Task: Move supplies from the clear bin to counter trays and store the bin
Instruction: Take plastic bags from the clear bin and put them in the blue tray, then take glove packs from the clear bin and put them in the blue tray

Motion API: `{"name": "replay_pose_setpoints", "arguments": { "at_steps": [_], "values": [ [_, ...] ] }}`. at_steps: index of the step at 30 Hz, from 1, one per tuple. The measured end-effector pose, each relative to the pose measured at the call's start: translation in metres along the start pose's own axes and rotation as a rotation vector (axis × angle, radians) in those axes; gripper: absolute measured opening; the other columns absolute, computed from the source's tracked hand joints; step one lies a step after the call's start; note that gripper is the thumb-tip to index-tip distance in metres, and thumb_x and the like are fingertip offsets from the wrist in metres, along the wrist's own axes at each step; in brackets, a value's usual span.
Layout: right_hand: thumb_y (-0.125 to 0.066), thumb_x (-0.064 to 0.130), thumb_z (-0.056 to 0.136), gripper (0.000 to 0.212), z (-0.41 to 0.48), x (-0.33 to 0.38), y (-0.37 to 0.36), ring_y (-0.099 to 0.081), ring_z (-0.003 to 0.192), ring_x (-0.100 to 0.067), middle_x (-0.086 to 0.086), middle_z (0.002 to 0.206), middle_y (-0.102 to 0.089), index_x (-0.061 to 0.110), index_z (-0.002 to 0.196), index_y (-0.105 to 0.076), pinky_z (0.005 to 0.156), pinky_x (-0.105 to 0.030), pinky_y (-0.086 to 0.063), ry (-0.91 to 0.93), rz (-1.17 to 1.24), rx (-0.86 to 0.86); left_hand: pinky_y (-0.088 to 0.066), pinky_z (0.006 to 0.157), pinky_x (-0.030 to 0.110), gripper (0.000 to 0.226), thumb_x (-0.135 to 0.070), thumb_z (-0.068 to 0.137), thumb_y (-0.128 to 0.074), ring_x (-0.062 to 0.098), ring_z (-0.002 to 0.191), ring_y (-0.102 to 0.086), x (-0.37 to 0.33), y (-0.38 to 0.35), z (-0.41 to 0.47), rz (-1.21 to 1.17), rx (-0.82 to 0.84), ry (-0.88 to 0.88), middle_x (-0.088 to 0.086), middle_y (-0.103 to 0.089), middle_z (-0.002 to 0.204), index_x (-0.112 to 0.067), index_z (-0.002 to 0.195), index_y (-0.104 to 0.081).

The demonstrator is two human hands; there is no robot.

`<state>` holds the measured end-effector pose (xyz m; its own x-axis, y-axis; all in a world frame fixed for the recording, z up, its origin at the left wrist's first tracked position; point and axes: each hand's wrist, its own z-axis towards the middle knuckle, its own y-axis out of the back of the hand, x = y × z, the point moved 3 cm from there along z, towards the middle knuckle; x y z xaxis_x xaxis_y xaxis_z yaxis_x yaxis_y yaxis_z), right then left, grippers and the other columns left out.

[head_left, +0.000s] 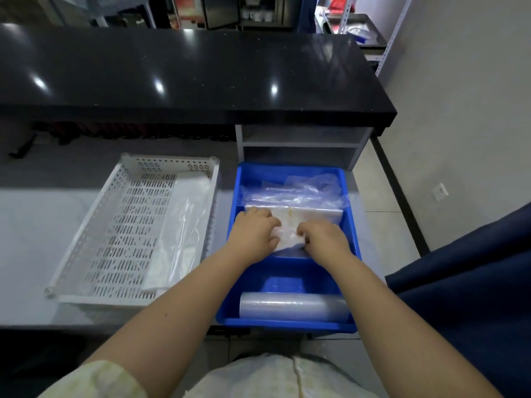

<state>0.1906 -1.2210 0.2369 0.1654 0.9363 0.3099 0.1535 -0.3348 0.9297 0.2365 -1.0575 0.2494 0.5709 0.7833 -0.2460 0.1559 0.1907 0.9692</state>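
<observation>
A blue tray [352, 242] sits at the right end of the grey counter. In its middle lies a flat packet of clear plastic bags [313, 215], with looser clear bags [293, 191] bunched behind it. My left hand [254, 232] and my right hand [326, 238] both rest on the near end of that packet, fingers curled into its plastic. A roll of clear film [293, 307] lies across the tray's near end. The clear bin is not in sight.
A white perforated tray [94, 225] stands to the left of the blue one, with clear plastic bags [178, 234] along its right side. A black raised counter [186, 73] runs behind. A grey shelf unit [301, 142] stands behind the blue tray. Dark blue fabric [474, 282] hangs at right.
</observation>
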Motion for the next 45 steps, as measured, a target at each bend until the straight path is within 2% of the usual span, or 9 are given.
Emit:
{"name": "replay_pose_setpoints", "arguments": {
  "at_steps": [3,8,12,17,19,24,33,41,45],
  "values": [
    [-0.064,0.023,0.08,0.016,0.001,-0.003,-0.002,-0.052,0.077,-0.019,0.0,0.093,-0.061,0.027,0.096,-0.065,0.064,-0.027,-0.039,0.039,-0.072,-0.015,-0.041,0.089,0.034,0.047,-0.05,0.081,-0.062,0.018,0.109,-0.051,-0.008,-0.001,-0.011,-0.052,-0.035,-0.094,-0.005,-0.061,0.118,-0.027,0.122,-0.061],
    [-0.063,0.021,0.078,0.015,-0.001,-0.004,-0.003,-0.052,0.077,-0.022,-0.003,0.094,-0.06,0.027,0.091,-0.067,0.064,-0.028,-0.043,0.044,-0.079,0.001,-0.047,0.086,0.036,0.031,-0.027,0.086,-0.063,0.019,0.108,-0.053,-0.008,-0.009,-0.007,-0.089,0.029,0.073,-0.004,-0.064,0.116,-0.027,0.117,-0.065],
    [-0.068,0.026,0.081,0.033,-0.003,-0.006,0.016,-0.06,0.084,-0.021,0.001,0.105,-0.064,0.031,0.113,-0.061,0.068,-0.03,-0.05,0.01,0.058,0.083,-0.044,0.089,0.04,0.033,-0.031,0.083,-0.066,0.021,0.11,-0.052,-0.009,0.002,0.0,-0.06,0.077,0.066,-0.004,-0.061,0.116,-0.029,0.116,-0.065],
    [-0.072,0.035,0.08,0.034,0.01,0.047,0.066,-0.055,0.104,-0.023,0.002,0.112,-0.065,0.03,0.113,-0.062,0.083,-0.039,-0.047,0.237,0.076,-0.177,-0.035,0.092,0.042,0.047,-0.047,0.078,-0.067,0.023,0.114,-0.05,0.013,0.056,-0.022,0.023,-0.206,0.155,-0.003,-0.061,0.117,-0.03,0.122,-0.06],
    [-0.069,0.033,0.083,0.031,0.018,0.09,0.068,-0.052,0.105,-0.024,0.002,0.11,-0.065,0.028,0.113,-0.062,0.086,-0.04,-0.044,0.363,0.064,-0.167,-0.033,0.091,0.042,0.043,-0.042,0.079,-0.067,0.025,0.113,-0.05,0.037,0.079,-0.043,0.025,-0.301,0.264,-0.002,-0.062,0.115,-0.027,0.12,-0.061],
    [-0.063,0.03,0.087,0.029,0.015,0.219,0.04,-0.05,0.107,-0.027,0.0,0.112,-0.064,0.025,0.115,-0.062,0.087,-0.039,-0.039,0.645,0.0,-0.125,-0.034,0.094,0.042,0.04,-0.039,0.083,-0.063,0.024,0.117,-0.049,0.113,0.114,-0.129,0.085,-0.374,0.546,-0.002,-0.062,0.12,-0.027,0.121,-0.061],
    [-0.066,0.027,0.085,0.029,-0.066,0.5,-0.057,-0.051,0.106,-0.026,0.0,0.111,-0.065,0.024,0.114,-0.064,0.088,-0.038,-0.039,1.13,0.0,-0.093,-0.029,0.097,0.041,0.043,-0.038,0.085,-0.061,0.025,0.118,-0.044,0.272,0.154,-0.383,0.185,-0.536,1.028,-0.003,-0.058,0.125,-0.028,0.126,-0.055],
    [-0.067,0.017,0.076,0.028,-0.155,0.734,-0.167,-0.054,0.092,-0.034,-0.006,0.1,-0.066,0.016,0.104,-0.068,0.074,-0.037,-0.044,1.369,-0.019,-0.006,-0.036,0.09,0.041,0.042,-0.039,0.081,-0.064,0.026,0.112,-0.047,0.409,0.166,-0.62,0.205,-0.597,1.374,0.0,-0.061,0.117,-0.028,0.121,-0.059],
    [-0.067,0.021,0.08,0.033,-0.177,0.815,-0.218,-0.054,0.098,-0.031,-0.004,0.107,-0.065,0.02,0.113,-0.066,0.08,-0.04,-0.045,1.44,-0.035,0.074,-0.039,0.09,0.041,0.043,-0.042,0.082,-0.063,0.026,0.111,-0.048,0.465,0.157,-0.699,0.145,-0.572,1.517,0.001,-0.06,0.12,-0.029,0.123,-0.057]
  ]
}}
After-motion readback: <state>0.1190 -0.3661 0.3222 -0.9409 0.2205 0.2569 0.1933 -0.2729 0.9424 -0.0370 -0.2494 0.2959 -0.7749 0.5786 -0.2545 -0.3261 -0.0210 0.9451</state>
